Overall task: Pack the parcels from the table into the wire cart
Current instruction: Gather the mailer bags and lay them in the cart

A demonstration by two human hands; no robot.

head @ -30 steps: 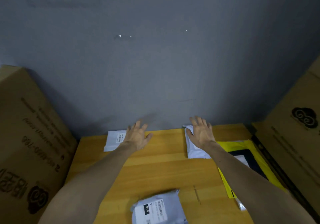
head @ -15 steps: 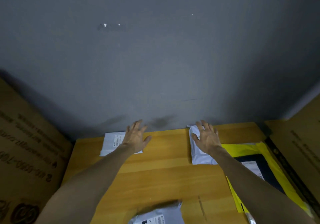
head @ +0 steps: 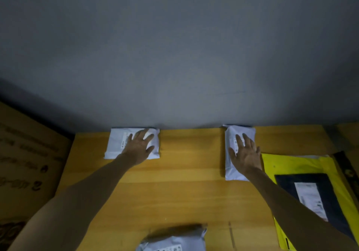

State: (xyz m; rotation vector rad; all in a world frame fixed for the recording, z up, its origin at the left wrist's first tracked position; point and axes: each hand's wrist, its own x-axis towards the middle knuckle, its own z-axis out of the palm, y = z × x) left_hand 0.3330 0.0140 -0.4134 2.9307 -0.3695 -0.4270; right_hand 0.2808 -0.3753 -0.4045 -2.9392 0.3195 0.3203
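Our left grip point(head: 138, 147) rests flat, released, on the 11 o'clock parcel point(head: 116, 146). Right grip point(head: 245, 154), same deal, on the 1 o'clock parcel point(head: 240, 130).

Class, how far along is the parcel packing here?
Done: nothing visibly packed yet. In hand: left hand rests on the left white parcel, right hand on the right white parcel. Left: those, the yellow mailer and the grey parcel, all on the table.

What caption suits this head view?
Left hand on the left white parcel, right hand on the right white parcel, at the back of the wooden table.
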